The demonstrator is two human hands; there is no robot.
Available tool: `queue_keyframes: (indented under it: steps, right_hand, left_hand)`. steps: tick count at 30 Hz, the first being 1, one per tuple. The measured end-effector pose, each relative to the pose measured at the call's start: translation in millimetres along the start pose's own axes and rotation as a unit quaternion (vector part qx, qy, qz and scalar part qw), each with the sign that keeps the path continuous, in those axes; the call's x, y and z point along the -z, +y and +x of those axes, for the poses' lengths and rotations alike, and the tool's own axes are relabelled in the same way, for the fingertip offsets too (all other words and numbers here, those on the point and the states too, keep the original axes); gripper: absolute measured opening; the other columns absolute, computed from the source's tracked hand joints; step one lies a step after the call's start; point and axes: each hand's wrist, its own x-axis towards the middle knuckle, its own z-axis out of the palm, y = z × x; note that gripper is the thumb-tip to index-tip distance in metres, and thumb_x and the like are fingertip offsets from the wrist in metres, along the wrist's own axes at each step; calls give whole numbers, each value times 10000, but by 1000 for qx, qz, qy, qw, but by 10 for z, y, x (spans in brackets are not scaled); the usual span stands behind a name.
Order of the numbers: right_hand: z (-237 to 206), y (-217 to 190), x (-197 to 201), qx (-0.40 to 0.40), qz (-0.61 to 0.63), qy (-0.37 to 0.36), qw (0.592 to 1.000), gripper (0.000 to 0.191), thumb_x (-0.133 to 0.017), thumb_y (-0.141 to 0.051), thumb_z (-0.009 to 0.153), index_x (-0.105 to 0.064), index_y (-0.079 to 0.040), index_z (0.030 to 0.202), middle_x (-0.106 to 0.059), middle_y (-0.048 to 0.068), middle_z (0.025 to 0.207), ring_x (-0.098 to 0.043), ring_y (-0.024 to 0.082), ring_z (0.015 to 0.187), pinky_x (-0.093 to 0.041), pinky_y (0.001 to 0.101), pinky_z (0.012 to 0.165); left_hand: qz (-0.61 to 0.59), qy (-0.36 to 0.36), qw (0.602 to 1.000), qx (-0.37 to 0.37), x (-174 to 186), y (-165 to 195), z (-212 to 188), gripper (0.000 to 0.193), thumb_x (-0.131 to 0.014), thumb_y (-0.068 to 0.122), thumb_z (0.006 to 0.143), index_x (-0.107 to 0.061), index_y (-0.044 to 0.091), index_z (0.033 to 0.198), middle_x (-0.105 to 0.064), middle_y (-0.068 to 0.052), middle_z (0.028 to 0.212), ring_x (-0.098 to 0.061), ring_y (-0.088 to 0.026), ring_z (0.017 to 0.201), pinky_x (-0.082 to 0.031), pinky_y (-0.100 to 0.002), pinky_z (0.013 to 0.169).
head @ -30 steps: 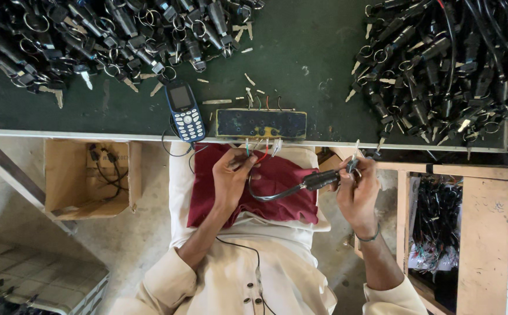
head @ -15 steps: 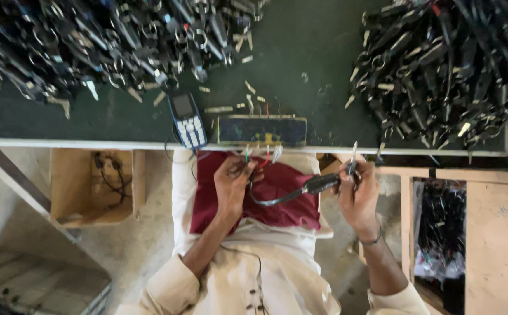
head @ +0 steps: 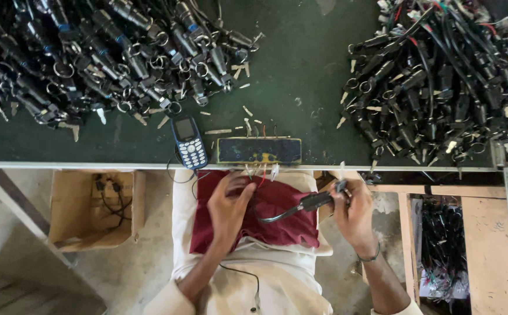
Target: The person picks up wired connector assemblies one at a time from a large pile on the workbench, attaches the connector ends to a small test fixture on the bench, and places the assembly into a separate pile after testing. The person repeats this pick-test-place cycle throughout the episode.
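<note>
Head view looks straight down on us, and nearest to us is our lap, covered by a dark red cloth [head: 283, 224] over pale clothing. Our left hand [head: 229, 207] rests on that cloth with its fingers curled around thin wires [head: 258, 175] that hang from the near edge of the surface; how firmly it grips them we cannot tell. Our right hand [head: 354, 216] is clenched around a black connector with a cable [head: 306, 204], whose curved lead sweeps across the cloth toward our left hand. A bracelet sits on our right wrist.

Below the surface on our left, a cardboard box [head: 93, 207] stands on the floor with a few black leads inside. On our right a wooden frame [head: 470, 233] holds more dark cables.

At the near edge of the dark green surface [head: 301, 76], just above our left hand, lies a small rectangular tester block [head: 258, 150] in dark blue with a yellow rim, the wires trailing from it. Just beside it on the left lies a blue keypad phone [head: 189, 142]. Small pale offcuts are scattered around them.

Farther off, a large pile of black connectors with metal rings [head: 96, 58] fills the far left corner, and a second pile of black cables [head: 441, 81] fills the far right side.
</note>
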Motion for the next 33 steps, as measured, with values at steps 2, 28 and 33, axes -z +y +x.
queue_keyframes:
  steps: [2, 28, 33]
  right_hand:
    - [-13, -35, -9, 11, -27, -21, 999, 132, -635, 2, 944, -557, 24, 1047, -675, 88, 799, -660, 169, 655, -534, 333, 620]
    - [424, -1259, 113, -264, 401, -262, 837, 518, -481, -401, 1032, -527, -73, 1430, -536, -80, 566, -473, 7, 462, -348, 191, 453]
    - [463, -1024, 326, -211, 306, -156, 915, 474, -440, -305, 1082, -457, -42, 1475, -604, 30, 748, -538, 71, 657, -433, 222, 541]
  left_hand:
    - [58, -14, 986, -153, 111, 355, -175, 343, -755, 104, 906, -638, -18, 1204, -694, -150, 1150, -678, -226, 1025, -556, -314, 864]
    - [98, -377, 911, -135, 314, 1081, -239, 421, -659, 90, 948, -524, 16, 1339, -624, -166, 1138, -625, -373, 1018, -495, -426, 839]
    - [-93, -441, 860, -241, 898, 1682, -189, 446, -707, 58, 933, -458, 0, 1298, -561, -199, 1253, -597, -354, 1161, -475, -394, 987]
